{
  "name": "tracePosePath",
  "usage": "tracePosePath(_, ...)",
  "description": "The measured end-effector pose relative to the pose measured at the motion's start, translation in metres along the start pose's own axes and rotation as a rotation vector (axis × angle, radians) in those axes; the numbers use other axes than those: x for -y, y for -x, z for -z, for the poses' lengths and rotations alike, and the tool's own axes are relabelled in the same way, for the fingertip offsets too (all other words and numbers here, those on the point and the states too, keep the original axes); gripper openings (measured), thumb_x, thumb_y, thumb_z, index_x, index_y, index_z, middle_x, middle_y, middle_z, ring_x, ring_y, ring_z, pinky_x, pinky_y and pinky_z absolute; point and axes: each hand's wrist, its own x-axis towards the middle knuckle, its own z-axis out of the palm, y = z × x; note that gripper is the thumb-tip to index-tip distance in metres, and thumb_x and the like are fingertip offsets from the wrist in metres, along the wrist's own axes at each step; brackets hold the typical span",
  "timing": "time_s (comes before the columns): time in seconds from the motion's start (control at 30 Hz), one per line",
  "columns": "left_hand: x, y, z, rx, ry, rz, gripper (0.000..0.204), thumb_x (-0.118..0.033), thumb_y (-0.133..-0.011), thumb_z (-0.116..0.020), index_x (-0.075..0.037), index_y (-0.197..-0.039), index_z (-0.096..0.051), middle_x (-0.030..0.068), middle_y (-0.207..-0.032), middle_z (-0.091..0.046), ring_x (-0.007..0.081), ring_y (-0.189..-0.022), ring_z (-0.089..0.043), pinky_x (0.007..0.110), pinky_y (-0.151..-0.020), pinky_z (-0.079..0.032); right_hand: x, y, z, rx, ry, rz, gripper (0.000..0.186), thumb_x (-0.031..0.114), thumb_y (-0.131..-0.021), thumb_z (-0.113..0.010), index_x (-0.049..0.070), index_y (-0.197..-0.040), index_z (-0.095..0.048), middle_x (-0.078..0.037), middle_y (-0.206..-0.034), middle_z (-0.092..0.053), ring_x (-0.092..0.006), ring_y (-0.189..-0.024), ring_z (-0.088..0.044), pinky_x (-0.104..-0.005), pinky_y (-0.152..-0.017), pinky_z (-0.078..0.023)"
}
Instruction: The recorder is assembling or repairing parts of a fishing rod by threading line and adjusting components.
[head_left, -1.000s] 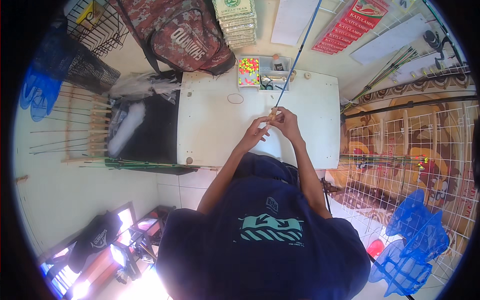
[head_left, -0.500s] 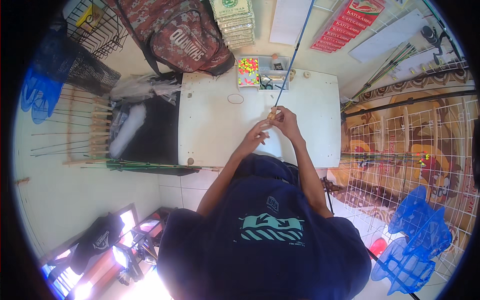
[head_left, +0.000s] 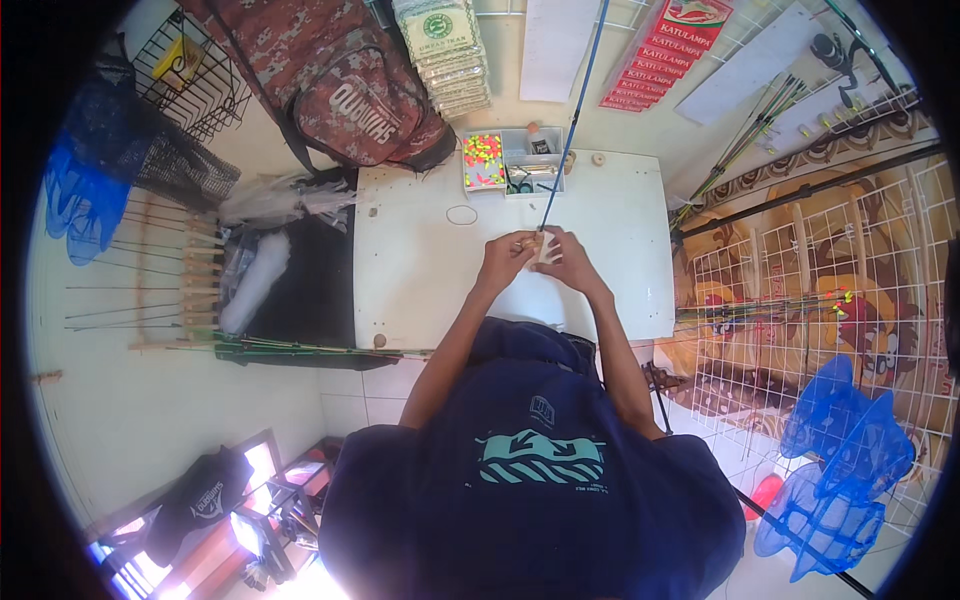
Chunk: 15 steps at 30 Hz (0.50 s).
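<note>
A slim blue fishing rod (head_left: pixel 573 125) slants up and away from between my hands, over the white table. Its lower end is at the fingertips of my left hand (head_left: pixel 507 264), which are closed around it. My right hand (head_left: pixel 568 262) meets it from the other side, fingers bent around a small pale piece (head_left: pixel 546 249). Whether that piece is paper, cloth or part of the rod I cannot make out. The fingers partly hide the rod's end. A thin loop (head_left: pixel 461 215) lies on the table beyond my left hand.
At the table's (head_left: pixel 620 215) far edge stands a grey compartment box (head_left: pixel 535 190) beside a tray of bright small pieces (head_left: pixel 484 160). A camouflage bag (head_left: pixel 365 115) and stacked packets (head_left: pixel 441 60) are behind. Thin rods (head_left: pixel 300 347) cross the near left edge. A wire grid (head_left: pixel 800 300) stands right.
My left hand has risen and closed at the rod's lower end. My right hand has dropped slightly, and a pale piece now shows by its fingers. The whole view has shifted a little.
</note>
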Motion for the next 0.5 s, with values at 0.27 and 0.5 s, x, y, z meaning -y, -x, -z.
tracePosePath(0.27, -0.010, -0.002, -0.004, 0.049, -0.079, -0.017, 0.032, -0.011, -0.083, -0.068, -0.002, -0.114, -0.065, 0.0133, -0.096, -0.071, 0.0207, -0.085, -0.070, 0.029, -0.075, -0.055, 0.036, -0.020, 0.033, -0.113, -0.306, 0.215, 0.028, 0.006, -0.092, -0.057, 0.004, -0.120, -0.055, -0.016, -0.102, -0.066, -0.0228, -0.097, -0.067, -0.0340, -0.084, -0.053)
tracePosePath(0.5, -0.032, 0.009, 0.022, 0.226, -0.083, 0.079, 0.051, -0.020, -0.085, -0.071, -0.004, -0.130, -0.053, 0.0114, -0.118, -0.065, 0.0226, -0.099, -0.066, 0.032, -0.084, -0.053, 0.053, -0.007, 0.021, -0.168, -0.256, 0.243, 0.012, -0.002, -0.091, -0.049, -0.001, -0.100, -0.057, -0.014, -0.082, -0.068, -0.0233, -0.085, -0.070, -0.0340, -0.076, -0.055)
